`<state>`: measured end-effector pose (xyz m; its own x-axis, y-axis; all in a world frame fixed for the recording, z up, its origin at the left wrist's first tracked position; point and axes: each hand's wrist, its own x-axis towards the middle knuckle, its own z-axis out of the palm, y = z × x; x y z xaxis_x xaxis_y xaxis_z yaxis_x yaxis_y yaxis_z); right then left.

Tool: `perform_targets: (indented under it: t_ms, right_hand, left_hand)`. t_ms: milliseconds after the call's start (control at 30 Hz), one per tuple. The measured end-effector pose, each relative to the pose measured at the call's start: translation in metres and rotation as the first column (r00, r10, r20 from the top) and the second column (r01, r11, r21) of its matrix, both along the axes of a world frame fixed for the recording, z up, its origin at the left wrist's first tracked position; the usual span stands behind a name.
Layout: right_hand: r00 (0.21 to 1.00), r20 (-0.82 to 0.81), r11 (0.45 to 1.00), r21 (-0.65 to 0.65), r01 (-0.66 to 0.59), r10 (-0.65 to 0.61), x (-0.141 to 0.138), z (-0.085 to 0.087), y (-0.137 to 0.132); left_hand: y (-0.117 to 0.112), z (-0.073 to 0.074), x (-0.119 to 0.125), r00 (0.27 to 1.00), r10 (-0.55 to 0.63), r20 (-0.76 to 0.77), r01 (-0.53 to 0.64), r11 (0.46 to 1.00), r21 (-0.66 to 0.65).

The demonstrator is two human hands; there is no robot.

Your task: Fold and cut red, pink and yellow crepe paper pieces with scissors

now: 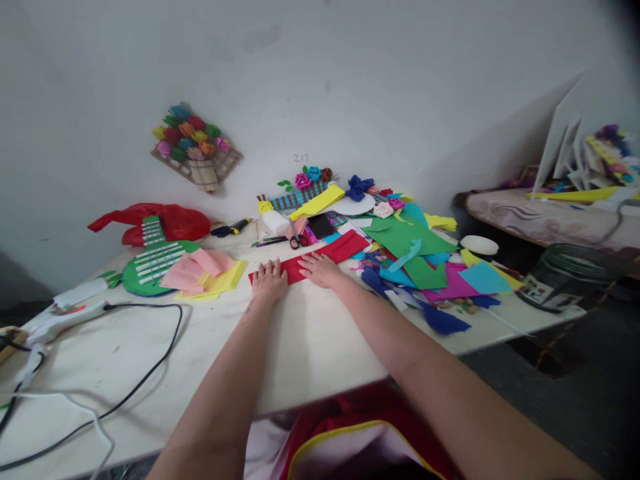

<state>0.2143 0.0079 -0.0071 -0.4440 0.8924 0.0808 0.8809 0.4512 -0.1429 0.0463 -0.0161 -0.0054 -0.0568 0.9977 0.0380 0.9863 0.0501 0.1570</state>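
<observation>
A long red strip of crepe paper [345,248] lies slantwise on the white table, with a fold line along it. Flat on its left end rests my left hand [270,280], fingers spread. My right hand [320,269] presses on the strip near its middle, fingers stretched out and pointing left. Neither hand grips anything. Just beyond the strip are scissors [299,239] with red and black handles. Pink crepe paper [193,272] and yellow paper [231,280] lie to the left of my left hand.
Coloured paper scraps, including a green sheet [400,237], are heaped at the right, near a glass jar [560,277] by the table edge. A green paper-covered shape [131,277] with white strips lies left. A black cable [173,347] and power strip [65,323] occupy the near left.
</observation>
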Motion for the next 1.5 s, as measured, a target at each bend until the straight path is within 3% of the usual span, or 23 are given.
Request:
perform_targets:
  t_ms: [367, 633, 800, 1200, 1500]
  right_hand:
    - [0.998, -0.01, 0.987, 0.147, -0.058, 0.06, 0.001, -0.005, 0.004]
    - [0.991, -0.024, 0.991, 0.051, -0.127, 0.129, -0.037, 0.005, 0.003]
    - [0.995, -0.082, 0.99, -0.126, -0.07, 0.06, -0.05, 0.004, -0.002]
    - [0.989, -0.01, 0.98, -0.131, 0.147, -0.149, -0.037, -0.001, 0.001]
    - [0.988, 0.007, 0.979, -0.131, 0.153, -0.153, -0.036, 0.0, -0.001]
  left_hand:
    - [0.004, -0.005, -0.001, 1.0, -0.016, -0.016, 0.016, 1.0, 0.001]
    - [0.0, -0.001, 0.0, 0.999, -0.02, -0.034, 0.02, 1.0, -0.004]
    - [-0.002, -0.001, -0.001, 0.999, -0.024, -0.04, 0.023, 1.0, -0.017]
    - [0.0, -0.003, -0.006, 1.0, 0.019, 0.007, -0.019, 1.0, 0.006]
    - [-0.007, 0.003, -0.021, 0.986, 0.163, 0.031, -0.164, 0.986, 0.017]
